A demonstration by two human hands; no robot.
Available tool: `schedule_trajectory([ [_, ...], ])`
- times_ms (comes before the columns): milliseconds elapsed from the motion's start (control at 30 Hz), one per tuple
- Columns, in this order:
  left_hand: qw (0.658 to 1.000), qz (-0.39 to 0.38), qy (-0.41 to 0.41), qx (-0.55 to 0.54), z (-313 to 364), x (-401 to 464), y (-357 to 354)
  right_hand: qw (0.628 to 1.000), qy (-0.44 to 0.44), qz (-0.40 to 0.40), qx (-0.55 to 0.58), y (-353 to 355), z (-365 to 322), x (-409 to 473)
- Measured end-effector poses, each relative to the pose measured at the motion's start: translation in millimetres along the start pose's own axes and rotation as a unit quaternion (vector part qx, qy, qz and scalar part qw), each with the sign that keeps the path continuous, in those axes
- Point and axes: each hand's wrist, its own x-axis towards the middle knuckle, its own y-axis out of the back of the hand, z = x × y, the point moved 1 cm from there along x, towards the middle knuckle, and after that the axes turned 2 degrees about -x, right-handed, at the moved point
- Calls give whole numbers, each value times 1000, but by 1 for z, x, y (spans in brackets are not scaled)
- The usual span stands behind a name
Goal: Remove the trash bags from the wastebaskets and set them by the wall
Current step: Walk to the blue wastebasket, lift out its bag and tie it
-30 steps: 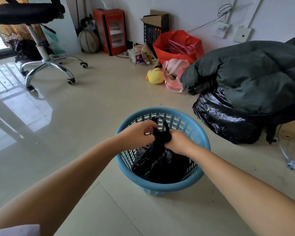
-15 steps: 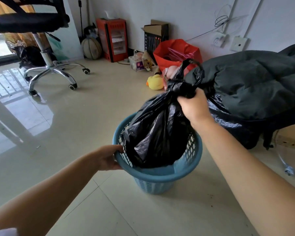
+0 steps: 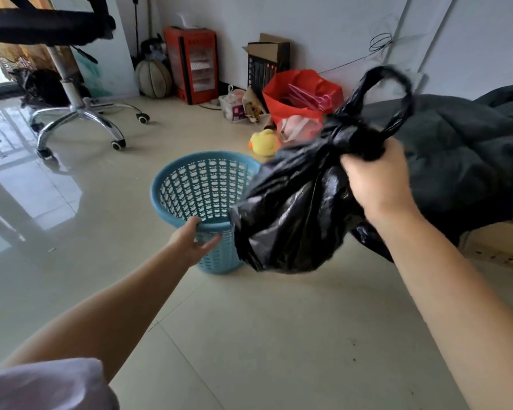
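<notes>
**Black trash bag held clear of the blue wastebasket**

The right hand [image 3: 376, 184] has a closed grip round the knotted neck of the black trash bag [image 3: 290, 214], fingers curled tight just under the knot. The bag hangs in the air, out of the blue wastebasket [image 3: 202, 184] and to its right. Its long axis is tilted: the tied neck and loop handle point up and to the right, the bulging bottom points down and to the left, overlapping the basket's right side in the view.

The left hand [image 3: 194, 242] rests on the near rim of the wastebasket, thumb on top of the rim and fingers loosely spread against the outer wall. The basket stands upright on the tiled floor [image 3: 249, 335].

Along the wall [image 3: 323, 22] behind stand a red heater [image 3: 194, 65], a red bag [image 3: 301, 97] and a yellow duck toy [image 3: 264, 142]. An office chair [image 3: 71, 93] stands at the left, and a dark quilt [image 3: 462, 161] lies at the right.
</notes>
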Motion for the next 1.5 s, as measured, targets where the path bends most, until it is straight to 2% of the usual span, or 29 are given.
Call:
schedule_trajectory([
  [100,999,-32,-11,-6,-4,3,1,992,-22,-107,-61,-30,44,-21],
  [233,996,-82,-6,33,-9,3,14,962,-178,-179,-109,-54,110,-56],
  [333,990,-83,8,115,-21,-7,19,926,-276,-234,-106,-59,136,-80],
  [400,972,-101,35,209,-32,-19,13,903,-322,-272,-85,-61,140,-87],
  [467,940,-127,25,316,-42,-35,1,893,-334,-293,-67,-65,140,-85],
  [500,915,-142,-6,378,-47,-43,-6,891,-335,-300,-57,-66,138,-83],
  [567,839,-179,-102,504,-54,-58,-20,876,-353,-328,-18,-65,132,-77],
  [633,778,-232,-151,564,-60,-70,-30,836,-378,-395,38,-59,122,-72],
  [733,733,-254,-172,607,-63,-74,-35,783,-396,-469,104,-47,112,-63],
  [767,705,-244,-203,634,-62,-73,-35,787,-391,-470,88,-45,112,-61],
  [800,684,-230,-235,651,-59,-72,-34,810,-376,-448,42,-45,114,-58],
  [833,678,-218,-252,655,-56,-71,-34,844,-352,-405,-20,-45,117,-53],
  [900,696,-203,-263,637,-44,-72,-33,898,-298,-308,-103,-41,120,-42],
  [1000,704,-143,-305,625,-19,-71,-31,944,-208,-225,-125,-29,118,-24],
  [1067,711,-101,-343,606,-3,-70,-31,964,-148,-193,-110,-23,112,-13],
  [1200,771,-58,-401,491,22,-73,-36,989,-55,-135,-34,-19,90,-6],
  [1233,776,-46,-423,465,28,-75,-37,992,-54,-117,-6,-18,85,-4],
  [1300,765,-33,-461,448,36,-77,-38,982,-82,-126,112,-15,74,-3],
  [1367,742,-39,-431,512,35,-76,-36,959,-114,-157,205,-14,71,-2],
  [1433,697,-43,-334,633,27,-69,-28,955,-127,-159,218,-13,72,-2],
  [1467,697,-53,-278,658,22,-66,-22,954,-134,-150,224,-12,72,-2],
  [1500,723,-73,-228,649,16,-64,-16,953,-139,-136,234,-12,73,-2],
])
